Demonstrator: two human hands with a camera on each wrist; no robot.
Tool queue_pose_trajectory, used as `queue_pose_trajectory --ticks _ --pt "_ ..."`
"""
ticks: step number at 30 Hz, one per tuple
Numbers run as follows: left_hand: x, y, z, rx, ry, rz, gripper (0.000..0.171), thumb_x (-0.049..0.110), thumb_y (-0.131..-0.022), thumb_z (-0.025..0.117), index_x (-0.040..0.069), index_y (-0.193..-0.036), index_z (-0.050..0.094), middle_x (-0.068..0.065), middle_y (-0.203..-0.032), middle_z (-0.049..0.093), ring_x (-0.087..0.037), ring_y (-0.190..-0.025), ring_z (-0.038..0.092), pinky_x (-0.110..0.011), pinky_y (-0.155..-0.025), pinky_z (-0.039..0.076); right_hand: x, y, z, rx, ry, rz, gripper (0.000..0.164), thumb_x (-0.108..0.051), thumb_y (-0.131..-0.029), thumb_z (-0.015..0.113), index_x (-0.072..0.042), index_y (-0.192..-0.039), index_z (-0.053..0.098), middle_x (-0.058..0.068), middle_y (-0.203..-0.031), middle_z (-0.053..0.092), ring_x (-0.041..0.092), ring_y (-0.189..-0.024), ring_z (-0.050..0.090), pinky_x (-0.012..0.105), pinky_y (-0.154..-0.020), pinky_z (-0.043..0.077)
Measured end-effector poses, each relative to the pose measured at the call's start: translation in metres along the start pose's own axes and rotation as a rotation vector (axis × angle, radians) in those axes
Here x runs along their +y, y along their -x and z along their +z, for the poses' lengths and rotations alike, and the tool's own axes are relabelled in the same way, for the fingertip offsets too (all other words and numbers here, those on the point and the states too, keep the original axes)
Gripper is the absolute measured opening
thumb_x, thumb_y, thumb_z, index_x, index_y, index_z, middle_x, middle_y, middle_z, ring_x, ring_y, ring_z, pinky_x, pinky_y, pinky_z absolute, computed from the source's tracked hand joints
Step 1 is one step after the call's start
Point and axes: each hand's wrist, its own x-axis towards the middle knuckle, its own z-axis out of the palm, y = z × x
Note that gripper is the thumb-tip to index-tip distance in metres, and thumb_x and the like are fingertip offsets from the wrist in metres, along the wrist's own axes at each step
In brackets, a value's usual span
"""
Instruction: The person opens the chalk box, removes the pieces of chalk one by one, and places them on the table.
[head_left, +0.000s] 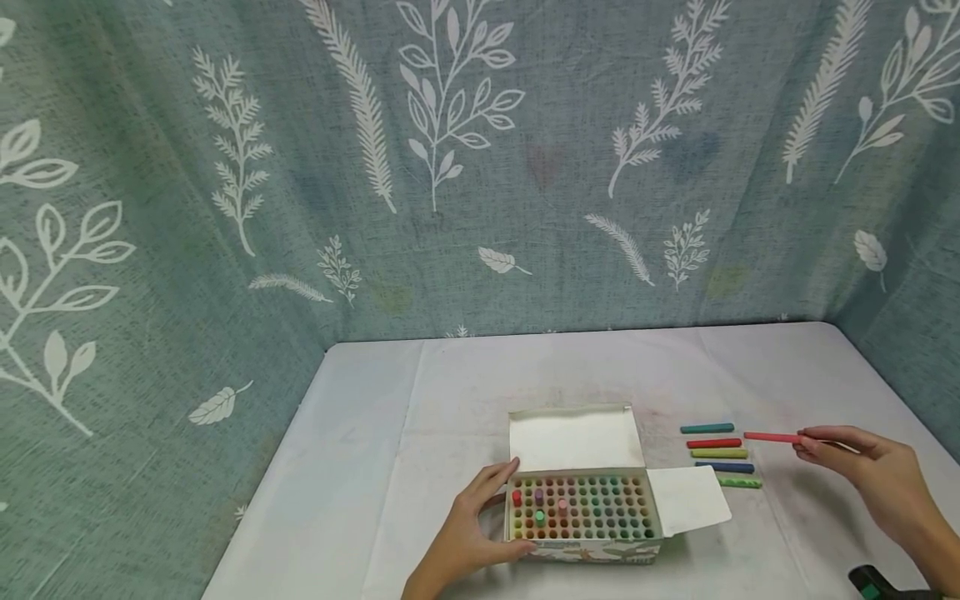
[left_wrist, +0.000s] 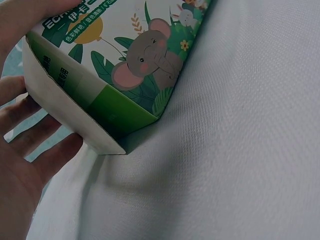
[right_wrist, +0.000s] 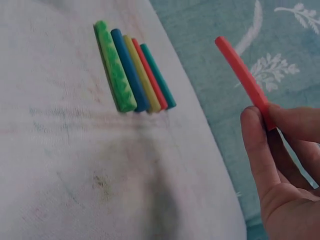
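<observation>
"Pinching a slim coral-red, chalk-like stick (head_left: 772, 437), the right hand (head_left: 873, 467) has thumb and fingers pressed on one end, partly hiding it."

"And the left hand (head_left: 472, 525)?"

"Gripping the printed white cardboard box (head_left: 592, 552) at its left end, thumb against the front. The left-wrist view cuts the box off, yet only there can I make out the grey cartoon elephant (left_wrist: 150, 55) printed on it."

"How many sticks altogether?"

"One held, and five slim sticks (head_left: 719, 454) side by side on the white cloth-covered table (head_left: 465, 400), just right of the box: teal, red, yellow, blue, green. Inside the box, four coloured tops stand out: red, purple, pink, green. The round holes are too small to count surely."

"Anything on that green one?"

"A wavy two-tone pattern, clearest in the right-wrist view; the head view has the open white side flap (head_left: 688, 500) by its end."
</observation>
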Motion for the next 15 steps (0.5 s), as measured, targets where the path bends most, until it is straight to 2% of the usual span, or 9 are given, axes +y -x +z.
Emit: queue_pose_trajectory --ticks 2,7,11,15 --pt "0.000 0.000 0.000 -0.001 -0.002 0.001 0.088 0.030 -0.075 0.082 0.017 -0.148 0.034 0.000 -0.139 0.041 -0.023 -0.125 0.045 -0.036 -0.093 0.050 0.006 -0.004 -0.002 -0.003 -0.012 0.014 0.013 -0.010 -0.090 0.066 -0.007 -0.101 0.070 -0.014 -0.087 0.067 0.007 -0.075 0.069 0.016 -0.064 0.055" --pt "0.000 0.000 0.000 -0.002 0.001 -0.001 0.088 0.030 -0.075 0.082 0.017 -0.148 0.034 -0.001 -0.140 0.041 -0.023 -0.126 0.044 -0.036 -0.094 0.050 0.021 -0.015 -0.006 0.022 0.049 0.063 0.021 -0.016 -0.090 0.066 -0.002 -0.107 0.066 -0.019 -0.085 0.065 0.006 -0.075 0.068 0.016 -0.064 0.055" --pt "0.001 0.000 0.000 -0.004 0.006 -0.008 0.087 0.029 -0.076 0.081 0.018 -0.148 0.034 -0.001 -0.140 0.041 -0.024 -0.126 0.044 -0.036 -0.093 0.050 0.032 -0.025 -0.009 0.055 0.102 0.116 0.023 -0.019 -0.090 0.067 -0.004 -0.107 0.066 -0.022 -0.083 0.062 0.004 -0.074 0.068 0.016 -0.063 0.055" --pt "0.000 0.000 0.000 -0.007 0.004 -0.011 0.087 0.028 -0.076 0.081 0.018 -0.148 0.034 0.000 -0.140 0.041 -0.023 -0.127 0.043 -0.036 -0.093 0.051 0.038 -0.035 -0.013 0.061 0.147 0.153 0.028 -0.015 -0.091 0.065 0.004 -0.112 0.063 -0.022 -0.081 0.060 0.003 -0.073 0.067 0.017 -0.062 0.056"
